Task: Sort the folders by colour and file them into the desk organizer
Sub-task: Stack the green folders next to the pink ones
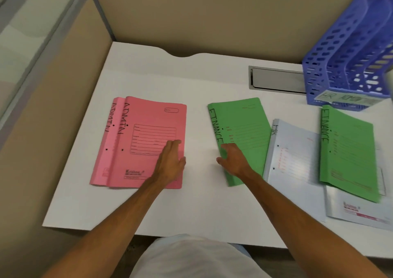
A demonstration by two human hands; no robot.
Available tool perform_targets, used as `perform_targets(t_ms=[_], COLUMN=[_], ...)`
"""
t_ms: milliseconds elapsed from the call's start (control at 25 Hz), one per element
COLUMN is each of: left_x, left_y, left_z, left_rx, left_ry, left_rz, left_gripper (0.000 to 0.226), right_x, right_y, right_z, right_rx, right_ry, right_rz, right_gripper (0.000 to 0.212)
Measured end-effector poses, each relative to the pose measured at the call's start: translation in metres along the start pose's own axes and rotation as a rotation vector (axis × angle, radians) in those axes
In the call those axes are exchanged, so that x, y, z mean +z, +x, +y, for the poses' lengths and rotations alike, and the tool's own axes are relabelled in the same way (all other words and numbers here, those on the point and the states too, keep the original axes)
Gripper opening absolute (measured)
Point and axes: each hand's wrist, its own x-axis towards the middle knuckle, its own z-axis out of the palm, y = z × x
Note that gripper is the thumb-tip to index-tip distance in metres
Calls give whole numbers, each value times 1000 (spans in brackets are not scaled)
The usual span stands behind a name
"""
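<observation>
Left hand (170, 160) flat, fingers straight, on pink folder (148, 116); right hand (234, 160), fingers bent, touches left green folder (244, 118).

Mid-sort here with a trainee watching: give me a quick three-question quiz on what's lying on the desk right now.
1. True or false: the left hand rests flat on the top pink folder.
2. The green folder on the far right lies partly on: A) another green folder, B) a white folder, C) a pink folder.
3. How many green folders are on the desk?

Key: 1 true; 2 B; 3 two. The second green folder is the one the right hand touches.
</observation>
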Motion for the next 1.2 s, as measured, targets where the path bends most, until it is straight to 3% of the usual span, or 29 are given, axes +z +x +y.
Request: perform_targets(t_ms=[120,240,320,440,560,760,960,1200], left_x=[47,87,106,127,135,141,135,91], left_y=[6,15,19,24,31,34,46,56], left_z=[37,66,82,100,112,132,142,130], left_rx=[-105,-390,-586,-697,-693,-535,-487,-325], left_ry=[-145,-343,-502,-700,-825,-520,-477,-429], left_rz=[-187,-337,-358,-318,-279,-118,-131,-42], left_gripper=[62,69,67,46,38,62,40,38], right_x=[-21,-36,-41,-42,-44,-50,-57,-58], right_y=[-7,-12,-15,-17,-11,-7,-6,-5], right_z=[40,73,88,102,105,105,104,92], right_rx=[74,129,129,115,92,65,87,91], right_ry=[-14,-2,14,-18,-33,-7,77,164], right_rz=[6,-69,-124,-132,-124,-87,24,112], right_gripper=[53,54,58,66,66,55,52,48])
